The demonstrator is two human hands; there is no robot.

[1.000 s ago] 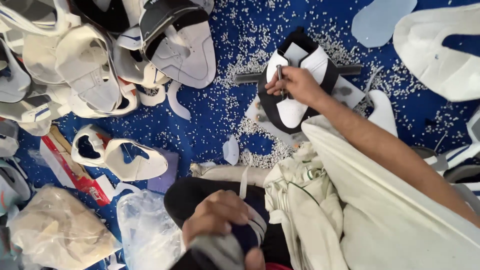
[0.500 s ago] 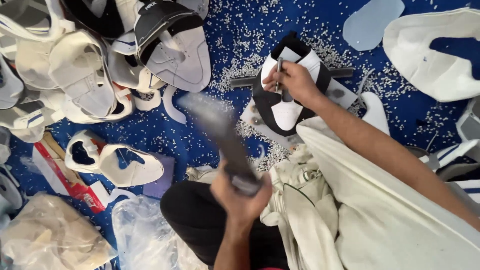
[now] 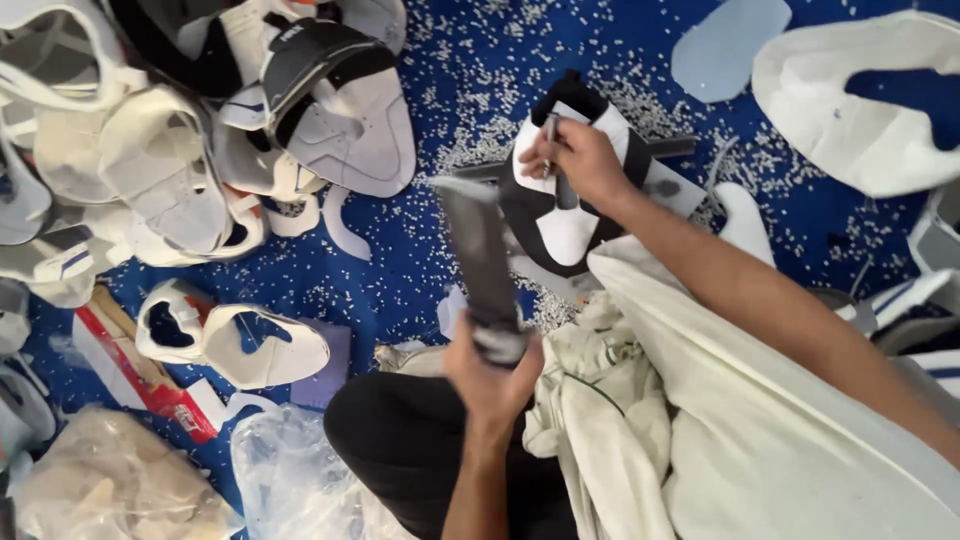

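Fingers (image 3: 478, 352) grip blade (image 3: 478, 255) | long axis upright, tip away

The flat dark tool (image 3: 480, 250) in the left hand (image 3: 492, 372) was smeared by motion, its edges lost. The right hand (image 3: 580, 160) covered part of the black-and-white shoe upper (image 3: 560, 225), and the thin piece it pinched was too small to identify. The white sheet (image 3: 860, 95) ran off the right edge.
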